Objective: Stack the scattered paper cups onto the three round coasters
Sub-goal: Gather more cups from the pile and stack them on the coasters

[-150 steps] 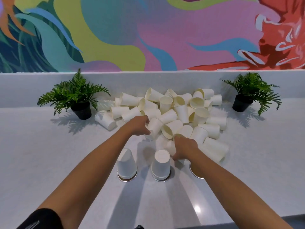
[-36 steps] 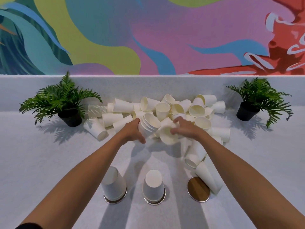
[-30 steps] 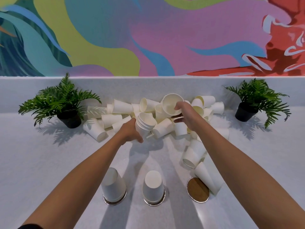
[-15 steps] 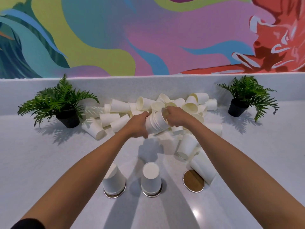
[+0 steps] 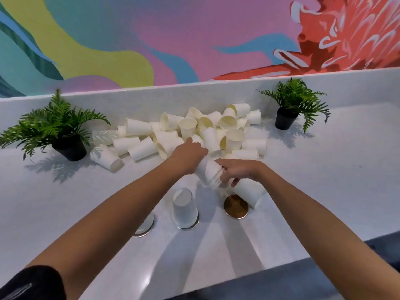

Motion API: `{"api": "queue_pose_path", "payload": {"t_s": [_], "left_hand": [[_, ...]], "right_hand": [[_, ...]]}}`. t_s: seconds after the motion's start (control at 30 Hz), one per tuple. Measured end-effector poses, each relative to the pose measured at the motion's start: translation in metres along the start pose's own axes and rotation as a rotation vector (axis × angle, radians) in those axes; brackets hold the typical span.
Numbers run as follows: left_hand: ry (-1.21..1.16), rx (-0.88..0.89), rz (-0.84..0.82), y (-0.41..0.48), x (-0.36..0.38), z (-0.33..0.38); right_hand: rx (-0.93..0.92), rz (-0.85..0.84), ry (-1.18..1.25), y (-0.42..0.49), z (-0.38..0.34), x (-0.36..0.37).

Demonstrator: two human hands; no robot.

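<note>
A heap of white paper cups (image 5: 194,131) lies at the back of the white counter. My right hand (image 5: 238,171) grips a tilted nested stack of cups (image 5: 208,174) by its rim, above and behind the bare brown right coaster (image 5: 236,206). My left hand (image 5: 191,151) reaches past the stack into the heap, fingertips at a cup; its grip is hidden. An upside-down cup (image 5: 185,210) stands on the middle coaster (image 5: 188,227). My left forearm hides most of the left coaster (image 5: 144,227). One cup (image 5: 249,191) lies on its side against the right coaster.
Two small potted ferns flank the heap, one at the left (image 5: 58,131) and one at the right (image 5: 290,105). A low white ledge (image 5: 151,95) under a painted wall closes the back. The counter's front edge (image 5: 281,265) runs at the lower right.
The nested stack has come down and toward me, from in front of the heap to just behind the right coaster, now in my right hand. My left hand stays at the heap.
</note>
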State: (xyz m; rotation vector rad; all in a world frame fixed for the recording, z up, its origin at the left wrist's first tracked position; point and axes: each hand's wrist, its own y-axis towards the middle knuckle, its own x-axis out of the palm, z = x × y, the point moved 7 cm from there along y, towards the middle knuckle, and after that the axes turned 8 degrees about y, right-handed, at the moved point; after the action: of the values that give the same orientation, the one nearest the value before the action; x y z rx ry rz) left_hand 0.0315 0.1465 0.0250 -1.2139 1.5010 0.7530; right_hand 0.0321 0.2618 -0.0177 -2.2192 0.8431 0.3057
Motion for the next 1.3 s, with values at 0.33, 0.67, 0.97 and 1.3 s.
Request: {"api": "queue_pose_path", "payload": {"t_s": [0.33,0.67,0.97,1.3], "left_hand": [[0.062,0.13,-0.001,-0.004,-0.008,0.072],[-0.457,0.183,-0.044,-0.008,-0.009,0.102],[-0.478,0.169,-0.013,-0.014,-0.005,0.109],[-0.477,0.166,-0.042,-0.013,-0.006,0.105]], "right_hand": [[-0.002,0.203,-0.109,-0.013,0.067,0.018],[-0.031,0.385,-0.044,-0.026,0.103,0.018],[-0.092,0.371,0.066,-0.024,0.107,0.019],[0.003,0.253,-0.136,-0.025,0.102,0.006]]}}
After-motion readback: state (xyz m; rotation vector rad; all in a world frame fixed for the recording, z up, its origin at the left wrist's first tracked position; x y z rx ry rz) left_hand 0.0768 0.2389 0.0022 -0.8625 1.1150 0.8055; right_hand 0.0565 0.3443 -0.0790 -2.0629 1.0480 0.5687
